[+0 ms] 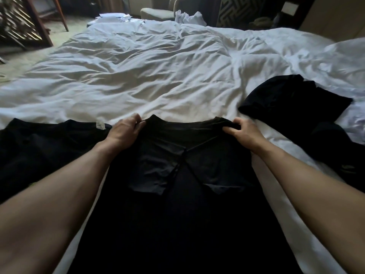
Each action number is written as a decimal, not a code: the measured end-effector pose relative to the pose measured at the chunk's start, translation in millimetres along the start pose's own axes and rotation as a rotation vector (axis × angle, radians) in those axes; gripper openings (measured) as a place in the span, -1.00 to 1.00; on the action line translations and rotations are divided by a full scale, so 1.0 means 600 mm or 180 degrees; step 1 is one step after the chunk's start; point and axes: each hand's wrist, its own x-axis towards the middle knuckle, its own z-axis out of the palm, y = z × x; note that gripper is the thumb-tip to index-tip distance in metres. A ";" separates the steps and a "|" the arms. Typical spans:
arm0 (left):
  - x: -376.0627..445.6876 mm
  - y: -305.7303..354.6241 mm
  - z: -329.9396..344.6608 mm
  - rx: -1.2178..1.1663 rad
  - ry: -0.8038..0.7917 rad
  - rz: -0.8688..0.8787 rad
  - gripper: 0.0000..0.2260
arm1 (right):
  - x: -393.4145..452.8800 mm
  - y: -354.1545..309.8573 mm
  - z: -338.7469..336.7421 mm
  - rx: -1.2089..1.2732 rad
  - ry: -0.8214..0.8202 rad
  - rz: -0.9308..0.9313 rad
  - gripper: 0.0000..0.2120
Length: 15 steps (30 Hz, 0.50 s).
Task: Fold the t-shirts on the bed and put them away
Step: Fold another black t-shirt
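On the rumpled white duvet bed (158,76), the left hand (126,132) and right hand (242,133) each pinch a far corner of the flat black cotton t-shirt (177,194), sleeves folded inward, seemingly to keep it taut for folding.

Black t-shirt (189,204) in middle, sleeves faintly greyer. Black t-shirt at left (45,147), small white label (100,125). Black garment pile at right (292,101). White rumpled duvet (154,72) (bluish in shade). Dark cushion (237,10) with pale maze pattern. Beige armchair (158,12).
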 end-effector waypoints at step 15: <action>-0.160 0.074 0.017 0.0721 0.0147 0.0928 -0.35 | -0.175 -0.031 0.062 -0.1772 -0.0039 -0.2591 -0.42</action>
